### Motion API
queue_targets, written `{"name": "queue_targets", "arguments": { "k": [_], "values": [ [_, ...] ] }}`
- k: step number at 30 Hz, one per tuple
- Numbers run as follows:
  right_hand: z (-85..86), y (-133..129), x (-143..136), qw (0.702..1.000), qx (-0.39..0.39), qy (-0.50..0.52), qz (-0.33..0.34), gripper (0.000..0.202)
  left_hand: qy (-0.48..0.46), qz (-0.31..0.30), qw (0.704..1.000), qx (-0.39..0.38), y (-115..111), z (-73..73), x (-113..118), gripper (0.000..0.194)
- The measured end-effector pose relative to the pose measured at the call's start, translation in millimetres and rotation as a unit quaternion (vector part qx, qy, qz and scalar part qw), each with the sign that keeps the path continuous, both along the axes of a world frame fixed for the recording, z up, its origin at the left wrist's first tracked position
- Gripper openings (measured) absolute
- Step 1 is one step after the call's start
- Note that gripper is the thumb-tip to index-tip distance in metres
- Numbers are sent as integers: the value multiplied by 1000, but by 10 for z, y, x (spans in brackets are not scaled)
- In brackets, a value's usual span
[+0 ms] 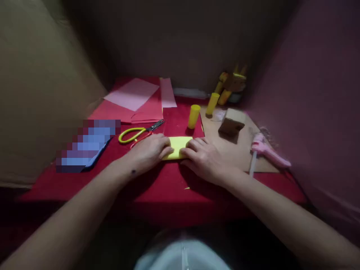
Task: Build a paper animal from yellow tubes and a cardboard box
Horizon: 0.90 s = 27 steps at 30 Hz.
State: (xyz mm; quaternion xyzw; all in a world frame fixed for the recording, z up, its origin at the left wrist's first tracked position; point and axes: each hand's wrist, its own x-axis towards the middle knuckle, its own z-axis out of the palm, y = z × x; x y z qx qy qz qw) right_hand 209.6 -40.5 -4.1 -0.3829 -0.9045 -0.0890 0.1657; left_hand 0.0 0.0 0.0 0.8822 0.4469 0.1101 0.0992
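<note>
A small yellow paper piece (178, 147) lies low over the red cloth, held at both ends. My left hand (154, 150) grips its left end, thumb and fingers pressed together. The right end is in the curled fingers of my right hand (201, 157). Just beyond the paper stands a yellow tube (194, 117), with a second yellow tube (212, 105) farther back on the right. Scissors with yellow and red handles (132, 135) rest beside my left hand.
Pink sheets (133, 94) lie on red sheets (112, 112) at the back left. A blurred-out blue object (90, 144) is at left. On brown cardboard (222, 150) sit a small cardboard block (232, 122) and a pink glue gun (267, 148). Walls surround the red table (157, 191).
</note>
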Motion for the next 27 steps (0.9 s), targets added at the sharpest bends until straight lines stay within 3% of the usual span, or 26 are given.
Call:
{"name": "queue_targets", "arguments": {
  "k": [4,10,14,18,21,27],
  "values": [
    [26,88,0,999,-48,21,-3,17,16,3,999,39,-18,-14,1,27],
    [209,208,18,985,-161,64,3,15,-34,-23,991,126,-131,1,-51,26],
    [276,336,-10,967,-238,88,-20,15,-19,-30,995,95,-91,44,-47,25],
    [269,466,-81,943,-294,117,-104,13,-24,10,1000,3,71,120,-25,23],
    [229,549,-114,936,-291,123,-154,17,-15,22,998,-52,197,159,-10,25],
    [161,644,-124,957,-226,47,-173,33,42,-9,999,-22,289,195,35,31]
  ]
}}
